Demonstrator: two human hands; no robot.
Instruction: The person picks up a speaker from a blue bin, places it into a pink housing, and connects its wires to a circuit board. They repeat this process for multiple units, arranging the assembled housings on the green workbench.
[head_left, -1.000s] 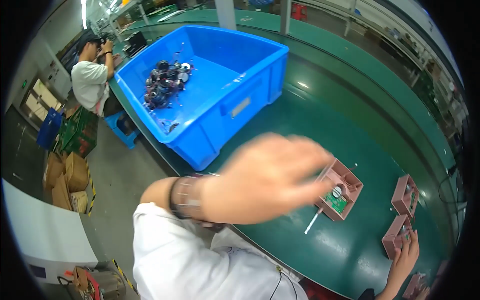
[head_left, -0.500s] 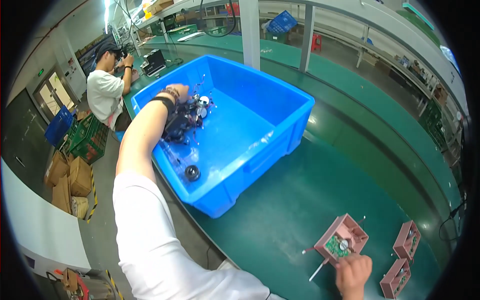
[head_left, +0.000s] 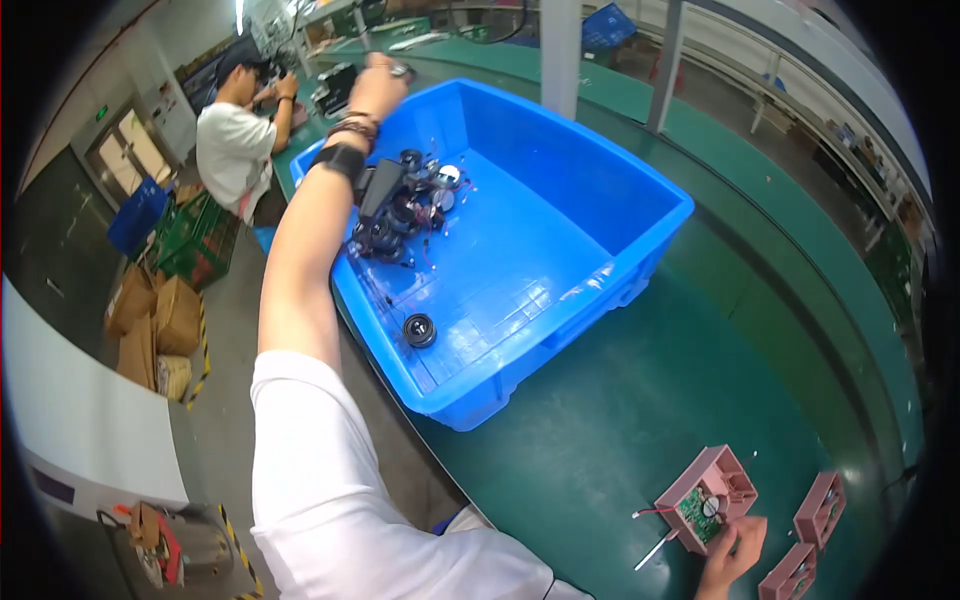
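Note:
My left hand (head_left: 378, 88) is raised above the far left rim of a blue plastic tub (head_left: 560, 330). Its fingers are closed, and a small dark piece (head_left: 403, 72) shows at them, too small to name. Below it in the tub lies a heap of black round speaker-like parts (head_left: 380, 235) with thin wires. One round black part (head_left: 419, 330) sits apart near the tub's near left corner. At the lower right, my right hand (head_left: 737, 550) has curled fingers on the near edge of an open pink plastic box (head_left: 722, 470) containing a green circuit board (head_left: 697, 508).
Two more pink boxes (head_left: 820, 508) with boards stand at the right on the green bench (head_left: 570, 450). A white stick (head_left: 655, 552) lies beside the nearest box. A person (head_left: 240, 140) works at the far left. Cartons (head_left: 178, 315) and a green crate (head_left: 205, 240) stand on the floor.
My left hand has risen out of the heap, up and away above the tub's far left rim. My right hand stays at the pink box. The whole view has shifted a little.

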